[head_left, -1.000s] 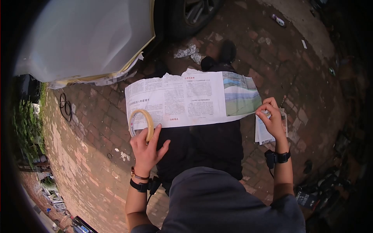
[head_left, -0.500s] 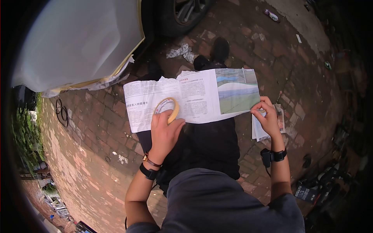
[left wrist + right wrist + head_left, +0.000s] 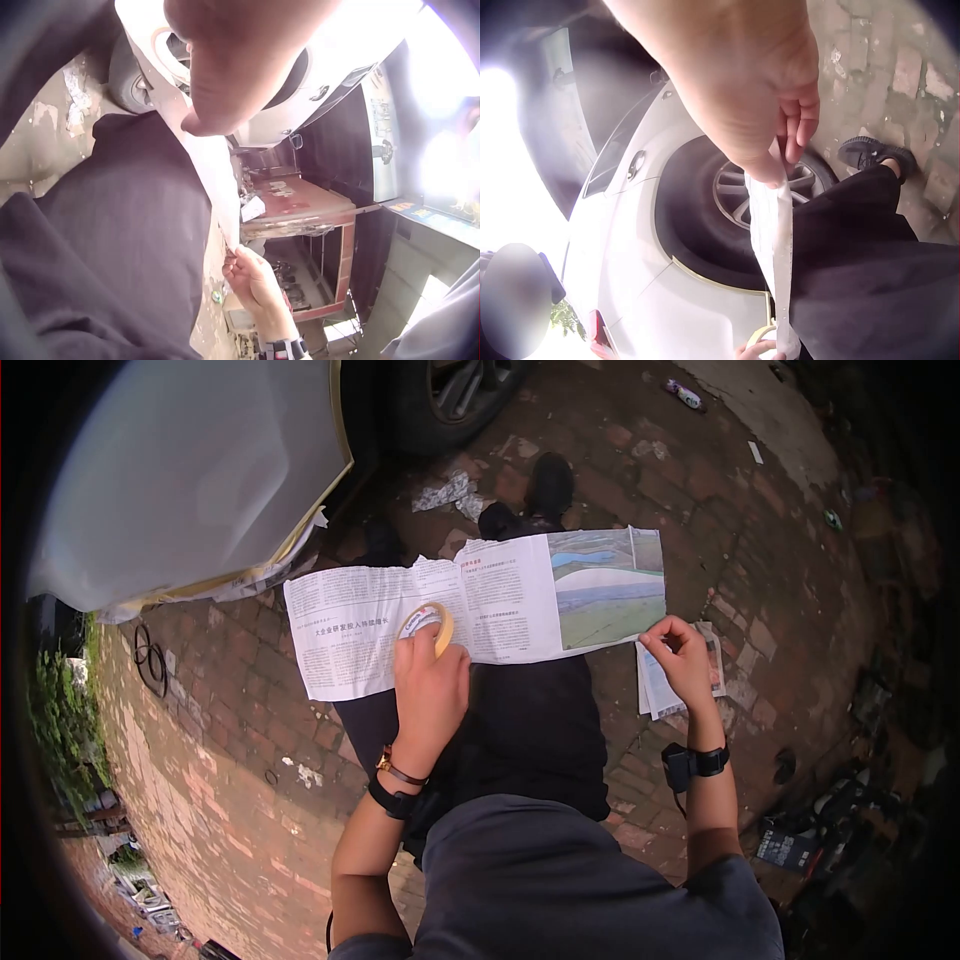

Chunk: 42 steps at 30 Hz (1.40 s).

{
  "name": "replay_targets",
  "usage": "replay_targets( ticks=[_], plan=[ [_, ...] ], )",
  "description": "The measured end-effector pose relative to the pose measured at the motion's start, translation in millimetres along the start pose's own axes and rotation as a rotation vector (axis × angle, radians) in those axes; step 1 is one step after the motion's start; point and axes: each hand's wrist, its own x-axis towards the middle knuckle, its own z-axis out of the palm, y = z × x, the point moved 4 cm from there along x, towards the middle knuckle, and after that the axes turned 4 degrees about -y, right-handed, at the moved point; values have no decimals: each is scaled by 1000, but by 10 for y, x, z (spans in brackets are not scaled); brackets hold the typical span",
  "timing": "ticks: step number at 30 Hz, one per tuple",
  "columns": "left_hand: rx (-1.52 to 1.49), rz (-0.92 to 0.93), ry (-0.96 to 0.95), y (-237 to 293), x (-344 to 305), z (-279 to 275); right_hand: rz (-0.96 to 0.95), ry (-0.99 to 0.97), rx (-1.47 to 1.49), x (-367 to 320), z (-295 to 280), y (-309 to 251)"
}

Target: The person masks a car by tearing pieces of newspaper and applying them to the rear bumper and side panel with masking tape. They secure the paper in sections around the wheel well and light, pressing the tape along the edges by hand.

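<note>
A torn sheet of newspaper (image 3: 345, 625) stretches across in front of the person's legs, with a landscape picture at its right end and a ragged far edge. My left hand (image 3: 432, 695) holds a roll of masking tape (image 3: 447, 632) at the sheet's near edge, left of its middle; the roll overlaps the print in the head view. At the sheet's lower right corner, my right hand (image 3: 688, 665) pinches the paper between thumb and fingers. From the right wrist, the newspaper (image 3: 769, 225) appears nearly edge-on, running down to the tape roll (image 3: 757, 335).
A pale car body (image 3: 200, 470) with taped edging stands at upper left, its wheel (image 3: 455, 400) beside it. Folded newspaper (image 3: 655, 688) lies on the brick ground by the right hand. Crumpled paper (image 3: 445, 495), a bottle (image 3: 685, 396) and a black cord (image 3: 150, 660) lie farther off.
My left hand has moved rightward along the sheet's near edge with the tape roll, from its left end toward the middle. The right hand keeps its pinch on the corner.
</note>
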Motion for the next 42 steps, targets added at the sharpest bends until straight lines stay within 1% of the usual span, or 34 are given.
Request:
replay_targets(
  ticks=[3, 5, 8, 9, 10, 12, 16, 17, 18, 20, 22, 23, 24, 26, 28, 30, 31, 32, 33, 34, 37, 42],
  plan=[
    [-82, -15, 3, 200, 66, -43, 34, 5, 18, 16, -24, 80],
    [-186, 125, -52, 392, 120, -11, 53, 6, 22, 14, -58, 104],
    [-169, 177, -75, 502, 192, 143, 34, 9, 36, 22, -24, 48],
    [-133, 175, -32, 498, 220, 181, 35, 1, 57, 23, -18, 31],
    [-137, 179, -34, 479, 234, 216, 38, -7, 78, 20, -9, 19],
    [-137, 150, 19, 434, 257, 222, 43, -10, 74, 8, 0, -6],
    [-122, 123, 24, 467, 308, 241, 48, 7, 68, 25, 42, 42],
    [-104, 79, 17, 472, 325, 256, 49, 9, 70, 34, 66, 77],
    [-85, 36, 9, 468, 333, 269, 79, 25, 117, 40, 92, 140],
    [-88, 24, 11, 472, 332, 296, 111, 47, 165, 45, 201, 273],
    [-93, 15, 12, 494, 323, 315, 121, 306, 494, 14, 346, 392],
    [-113, -10, 18, 495, 321, 317, 201, 375, 673, -16, 445, 450],
    [-134, -35, 24, 492, 320, 319, 200, 381, 675, -55, 534, 420],
    [-119, -19, 32, 543, 269, 328, 266, 232, 1045, -206, 814, 337],
    [-104, 15, 39, 598, 230, 387, 207, 33, 803, -306, 1139, 124],
    [-99, 35, 52, 655, 197, 424, 147, 79, 695, -310, 1264, 91],
    [-99, 42, 49, 668, 187, 448, 121, 132, 697, -287, 1303, 55],
    [-106, 17, 58, 659, 178, 464, 120, 137, 699, -256, 1336, 40],
    [-112, -10, 69, 666, 184, 456, 162, 159, 705, -231, 1355, 45],
    [-111, 3, 81, 668, 229, 474, 190, 182, 709, -152, 1364, 61],
    [-150, -40, 60, 691, 241, 475, 197, 198, 751, -116, 1354, 14],
    [-141, -65, 91, 643, 251, 526, 249, 160, 719, -128, 1352, 147]
  ],
)
